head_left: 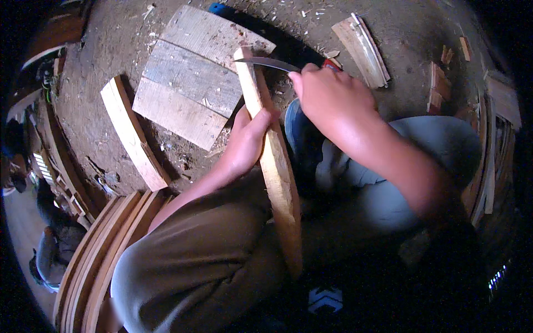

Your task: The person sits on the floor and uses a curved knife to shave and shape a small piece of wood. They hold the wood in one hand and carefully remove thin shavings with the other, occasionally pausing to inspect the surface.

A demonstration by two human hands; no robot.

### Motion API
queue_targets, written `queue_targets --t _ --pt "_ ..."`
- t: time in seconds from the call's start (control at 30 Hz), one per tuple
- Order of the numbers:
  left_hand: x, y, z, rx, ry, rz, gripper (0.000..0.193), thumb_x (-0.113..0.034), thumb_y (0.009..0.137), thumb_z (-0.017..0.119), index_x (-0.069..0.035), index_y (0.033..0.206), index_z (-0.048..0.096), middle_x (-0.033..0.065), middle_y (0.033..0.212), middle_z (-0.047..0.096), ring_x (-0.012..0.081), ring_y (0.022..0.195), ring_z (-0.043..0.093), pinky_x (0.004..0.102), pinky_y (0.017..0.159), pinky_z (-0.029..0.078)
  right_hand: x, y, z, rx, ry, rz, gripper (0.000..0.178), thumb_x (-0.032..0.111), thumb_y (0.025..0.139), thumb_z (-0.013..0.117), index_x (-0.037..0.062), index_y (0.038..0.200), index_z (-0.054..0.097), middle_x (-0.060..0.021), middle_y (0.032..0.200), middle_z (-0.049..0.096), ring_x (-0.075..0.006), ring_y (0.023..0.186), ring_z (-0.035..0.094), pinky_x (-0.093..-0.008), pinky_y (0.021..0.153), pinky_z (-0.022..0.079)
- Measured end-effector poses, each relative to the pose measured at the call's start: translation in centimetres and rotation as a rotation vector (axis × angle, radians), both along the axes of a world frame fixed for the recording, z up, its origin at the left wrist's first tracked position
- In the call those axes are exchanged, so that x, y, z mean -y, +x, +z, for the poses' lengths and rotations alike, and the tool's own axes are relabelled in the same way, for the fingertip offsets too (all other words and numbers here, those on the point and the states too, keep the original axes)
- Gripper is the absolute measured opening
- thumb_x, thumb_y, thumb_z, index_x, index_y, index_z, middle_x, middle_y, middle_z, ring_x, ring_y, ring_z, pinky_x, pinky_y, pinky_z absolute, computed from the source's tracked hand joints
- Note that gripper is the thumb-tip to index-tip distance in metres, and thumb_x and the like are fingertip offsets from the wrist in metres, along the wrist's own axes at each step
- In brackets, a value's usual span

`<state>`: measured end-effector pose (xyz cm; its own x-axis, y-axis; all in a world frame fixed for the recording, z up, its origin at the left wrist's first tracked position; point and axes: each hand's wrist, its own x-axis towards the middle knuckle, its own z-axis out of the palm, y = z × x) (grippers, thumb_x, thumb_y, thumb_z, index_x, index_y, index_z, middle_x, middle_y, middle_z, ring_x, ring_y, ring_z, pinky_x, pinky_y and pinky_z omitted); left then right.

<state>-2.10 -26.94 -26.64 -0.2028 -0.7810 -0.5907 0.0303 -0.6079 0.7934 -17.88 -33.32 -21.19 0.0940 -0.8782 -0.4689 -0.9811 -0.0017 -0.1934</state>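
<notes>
A long, roughly cut wooden stick (pixel 276 166) runs upright through the middle of the view, its lower end resting over my lap between my legs. My left hand (pixel 248 136) is closed around its upper half, thumb across the front. In my right hand (pixel 338 97) is a knife (pixel 272 62) with a thin curved blade pointing left. The blade lies across the stick near its top end, seemingly touching it. My fingers cover most of the knife's handle; a bit of red shows beside them.
Beyond the stick lies a low platform of wooden boards (pixel 189 72) with shavings on it. A pale plank (pixel 133 133) lies to its left. Stacked wood strips (pixel 100 255) stand near my left knee. More wood pieces (pixel 363 50) lie at the far right on the dirt floor.
</notes>
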Motion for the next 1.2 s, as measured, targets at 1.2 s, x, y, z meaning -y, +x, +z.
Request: queue_targets --t 1.2 --pt "-0.2 0.1 0.7 0.011 -0.005 0.031 0.031 -0.025 0.088 0.051 0.005 0.097 0.056 0.0088 0.085 0.058 0.0157 0.075 0.055 0.0304 0.069 0.045 0.1 0.3 0.7 -0.034 0.059 0.003 0.047 0.04 0.099 0.033 0.0028 0.099 0.063 -0.0234 0.094 0.066 -0.0435 0.091 0.063 -0.0531 0.079 0.051"
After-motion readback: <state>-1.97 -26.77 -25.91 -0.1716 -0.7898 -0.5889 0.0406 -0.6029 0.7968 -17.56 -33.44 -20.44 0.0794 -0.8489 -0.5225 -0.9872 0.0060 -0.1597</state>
